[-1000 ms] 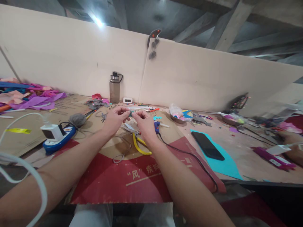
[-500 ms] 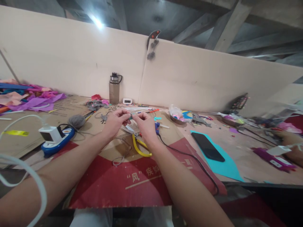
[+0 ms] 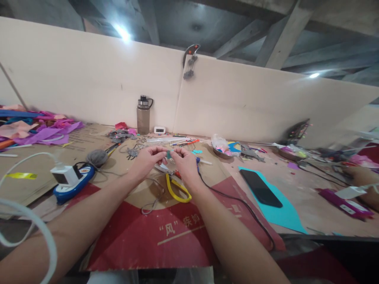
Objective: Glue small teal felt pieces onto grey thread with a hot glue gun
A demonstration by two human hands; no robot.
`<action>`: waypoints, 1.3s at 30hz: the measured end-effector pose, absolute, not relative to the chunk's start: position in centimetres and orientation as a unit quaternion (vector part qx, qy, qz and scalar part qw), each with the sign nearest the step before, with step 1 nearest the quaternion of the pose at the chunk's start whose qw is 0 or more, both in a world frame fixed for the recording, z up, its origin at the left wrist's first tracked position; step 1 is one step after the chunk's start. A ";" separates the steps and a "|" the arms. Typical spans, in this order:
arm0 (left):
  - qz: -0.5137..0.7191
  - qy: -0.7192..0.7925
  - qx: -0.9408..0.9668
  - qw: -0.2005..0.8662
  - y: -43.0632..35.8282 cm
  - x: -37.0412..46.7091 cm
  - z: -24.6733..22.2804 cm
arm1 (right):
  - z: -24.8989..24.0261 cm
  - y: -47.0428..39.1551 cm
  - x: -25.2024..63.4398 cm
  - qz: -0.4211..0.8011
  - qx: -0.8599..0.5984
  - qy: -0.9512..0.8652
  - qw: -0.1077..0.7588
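Both hands meet over the middle of the table, pinching one small teal-green piece [image 3: 168, 154] between their fingertips. My left hand [image 3: 147, 161] is closed on its left side, thumb against forefinger. On the opposite side my right hand [image 3: 185, 162] is closed in a pinch as well. What the piece is made of is too small to tell. Just below the hands lie yellow-handled pliers or scissors [image 3: 174, 189], their front end partly hidden. Close to my right wrist a blue tool with a black cord [image 3: 198, 161] shows in part. Grey yarn [image 3: 152, 205] trails over the cardboard [image 3: 127, 232].
A blue power strip [image 3: 74, 185] with a white charger and a ball of grey yarn [image 3: 97, 157] are at left. A bottle [image 3: 143, 116] stands by the partition. To the right, a black phone [image 3: 260, 188] rests on turquoise foam [image 3: 291, 217]. Another person's arm [image 3: 363, 177] shows far right.
The view has tipped slightly upward, so the table sits lower in it. The teal-green piece shows more plainly between the fingertips; both hands keep their pinch.
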State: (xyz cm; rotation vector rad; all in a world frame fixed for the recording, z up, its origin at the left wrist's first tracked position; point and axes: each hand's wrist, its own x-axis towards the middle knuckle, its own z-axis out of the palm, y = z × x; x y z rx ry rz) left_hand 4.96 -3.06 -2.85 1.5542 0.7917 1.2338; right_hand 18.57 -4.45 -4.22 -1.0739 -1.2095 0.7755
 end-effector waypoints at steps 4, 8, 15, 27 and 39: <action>0.493 0.340 0.639 0.483 -2.9 4.9 -3.0 | -4.4 -4.6 18.9 0.339 -0.476 -0.539 0.606; 0.486 0.352 0.650 0.466 -2.6 4.7 -3.2 | -4.1 -5.1 18.8 0.345 -0.489 -0.551 0.582; 0.474 0.403 0.679 0.389 -3.3 4.4 -2.5 | -3.9 -5.6 18.3 0.283 -0.510 -0.579 0.570; 0.439 0.337 0.628 0.547 -3.0 3.9 -2.8 | -4.5 -6.1 17.7 0.340 -0.494 -0.541 0.589; 0.419 0.312 0.617 0.588 -2.8 3.9 -3.4 | -3.7 -6.3 17.1 0.485 -0.426 -0.422 0.636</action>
